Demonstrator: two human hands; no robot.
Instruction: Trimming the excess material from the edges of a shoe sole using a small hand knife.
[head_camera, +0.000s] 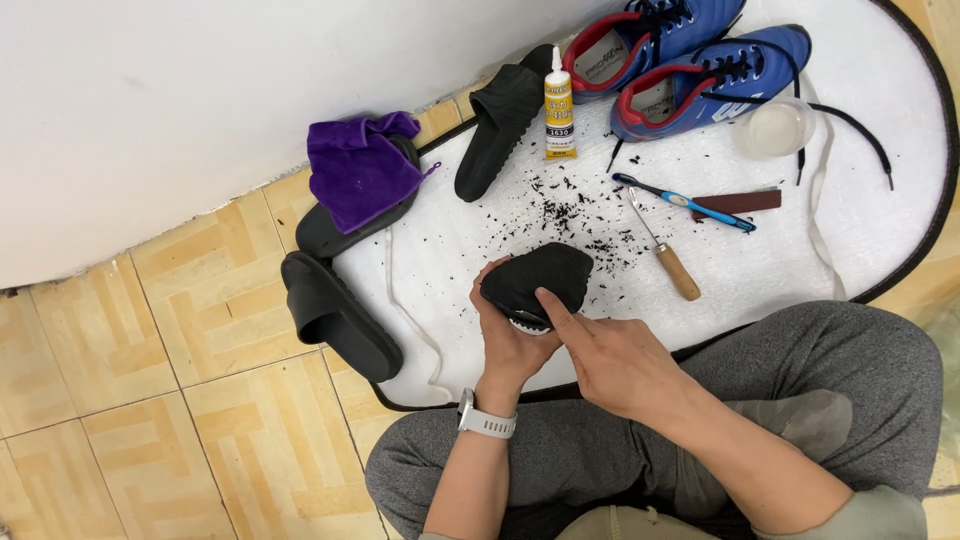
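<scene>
A black shoe is held over the white mat, just above my lap. My left hand grips it from below, fingers wrapped round its near end. My right hand rests against the same end, with the thumb pressed on the black upper. A white watch sits on my left wrist. Black crumbs lie scattered on the mat beyond the shoe.
On the mat lie a wooden-handled awl, a blue toothbrush, a brown strip, a glue bottle, a clear cup, two blue sneakers and a black slide. A purple cloth covers another slide; a third lies on the tiles.
</scene>
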